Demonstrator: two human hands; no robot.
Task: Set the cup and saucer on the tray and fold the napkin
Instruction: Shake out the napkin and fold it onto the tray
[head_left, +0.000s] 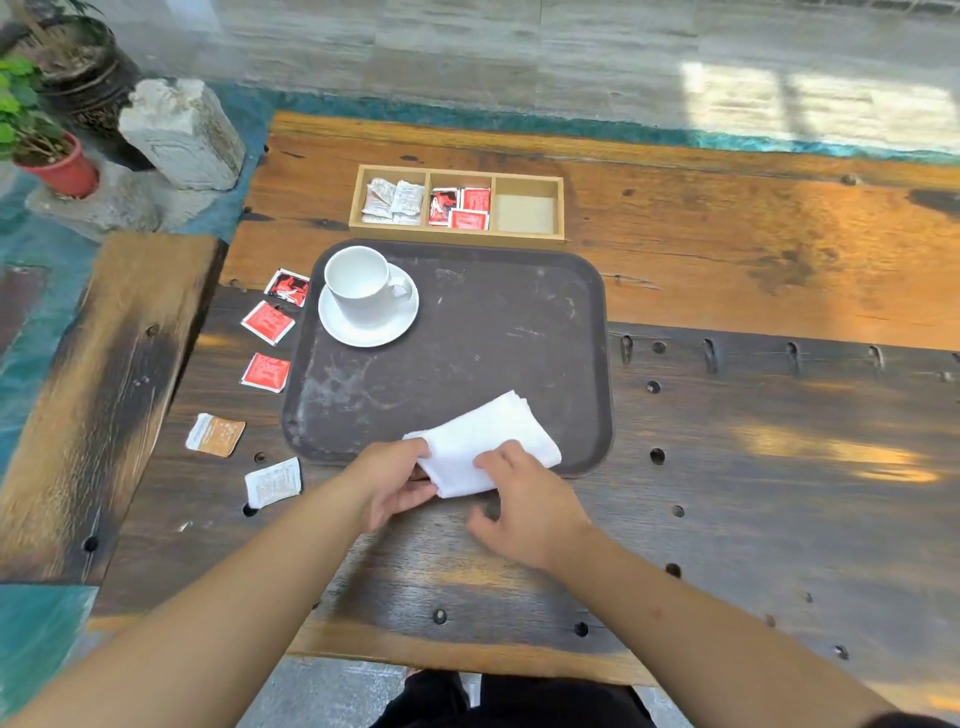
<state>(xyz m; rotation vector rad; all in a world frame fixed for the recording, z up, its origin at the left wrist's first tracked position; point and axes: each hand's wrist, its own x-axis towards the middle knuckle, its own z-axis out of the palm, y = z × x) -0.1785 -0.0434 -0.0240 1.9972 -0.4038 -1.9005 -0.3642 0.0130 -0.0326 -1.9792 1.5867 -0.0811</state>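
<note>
A dark brown tray (467, 343) lies in the middle of the wooden table. At its far left corner a white cup (361, 286) stands upright on a white saucer (363, 332). A folded white napkin (485, 439) lies over the tray's near rim, partly hanging onto the table. My left hand (395, 480) pinches the napkin's left edge between thumb and fingers. My right hand (524, 499) rests with its fingertips on the napkin's near right part.
A wooden three-compartment box (457, 234) with white and red sachets stands behind the tray; its right compartment holds none. Several loose sachets (267, 322) lie left of the tray. A bench (98, 389), a stone block (182, 132) and potted plants (57, 166) are at the left.
</note>
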